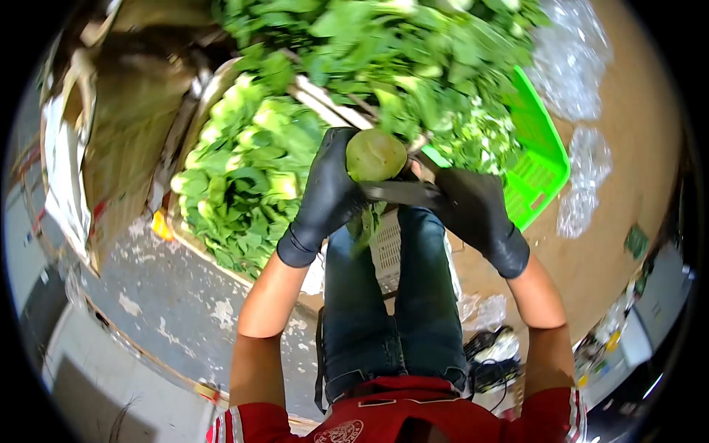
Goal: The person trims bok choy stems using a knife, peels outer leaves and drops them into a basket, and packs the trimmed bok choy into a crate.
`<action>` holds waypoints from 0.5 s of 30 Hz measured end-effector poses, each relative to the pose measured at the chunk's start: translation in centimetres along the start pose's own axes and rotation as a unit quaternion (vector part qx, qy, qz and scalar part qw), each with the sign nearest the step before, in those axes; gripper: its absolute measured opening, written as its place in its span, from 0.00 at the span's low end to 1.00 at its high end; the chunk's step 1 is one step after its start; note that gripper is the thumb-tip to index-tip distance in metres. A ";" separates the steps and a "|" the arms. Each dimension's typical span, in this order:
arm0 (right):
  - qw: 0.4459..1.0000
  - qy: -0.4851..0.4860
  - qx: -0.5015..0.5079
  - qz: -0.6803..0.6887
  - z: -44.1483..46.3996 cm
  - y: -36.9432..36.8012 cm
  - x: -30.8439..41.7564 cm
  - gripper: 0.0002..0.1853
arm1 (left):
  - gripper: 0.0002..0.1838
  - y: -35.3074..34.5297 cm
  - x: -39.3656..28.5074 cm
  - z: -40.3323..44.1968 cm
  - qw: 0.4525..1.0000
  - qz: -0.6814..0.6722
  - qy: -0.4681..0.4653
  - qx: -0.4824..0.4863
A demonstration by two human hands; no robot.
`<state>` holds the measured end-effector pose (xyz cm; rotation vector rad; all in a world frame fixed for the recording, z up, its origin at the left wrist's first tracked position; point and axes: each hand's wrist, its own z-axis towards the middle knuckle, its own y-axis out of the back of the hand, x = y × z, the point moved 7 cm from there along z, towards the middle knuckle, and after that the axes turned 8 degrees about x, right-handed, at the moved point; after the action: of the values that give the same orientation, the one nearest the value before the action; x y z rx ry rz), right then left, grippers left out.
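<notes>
two gloved hands point(330, 188) point(476, 210), one knife point(402, 193), one held vegetable point(375, 155)

One head-worn, wide-angle view looks steeply down and forward from above the wearer's red shirt point(473, 417) at the near edge, with left hand point(329, 184) and right hand point(473, 207) close in the middle and leafy greens point(443, 52) farther off

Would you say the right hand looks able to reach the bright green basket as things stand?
Probably yes: the right hand appears close to the green basket, with nothing visible blocking the way, though holding the knife may hinder grasping it.
</notes>
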<state>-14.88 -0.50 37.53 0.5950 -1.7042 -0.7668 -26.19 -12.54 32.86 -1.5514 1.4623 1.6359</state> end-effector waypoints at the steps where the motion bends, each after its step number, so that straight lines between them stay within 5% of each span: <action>1: 1.000 -0.019 0.020 0.007 -0.3 1.1 -0.8 0.10 | 0.30 -2.3 -0.6 0.7 0.997 -0.070 0.019 0.002; 5: 0.991 -0.103 0.078 -0.029 -5.4 3.0 -7.3 0.09 | 0.29 -9.1 -5.2 3.7 0.997 0.027 0.034 0.058; 11: 0.981 -0.187 -0.021 -0.042 -14.2 2.4 -19.4 0.08 | 0.31 -18.1 -11.6 6.8 0.990 0.025 -0.009 0.139; 12: 0.906 -0.335 0.023 0.256 -17.1 -1.2 -26.8 0.11 | 0.32 -19.6 -12.7 6.9 0.988 0.020 -0.043 0.145; 14: 0.831 -0.466 0.126 0.277 -22.9 -2.8 -33.2 0.13 | 0.35 -21.9 -15.3 7.3 0.984 0.035 -0.073 0.159; 15: 0.831 -0.461 0.053 0.306 -23.4 -0.8 -33.3 0.13 | 0.35 -23.2 -15.1 8.3 0.985 0.022 -0.083 0.151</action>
<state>16.23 18.78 19.60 -0.3642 -2.6367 -0.4937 -5.73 7.55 36.20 -1.1973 1.5774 1.4478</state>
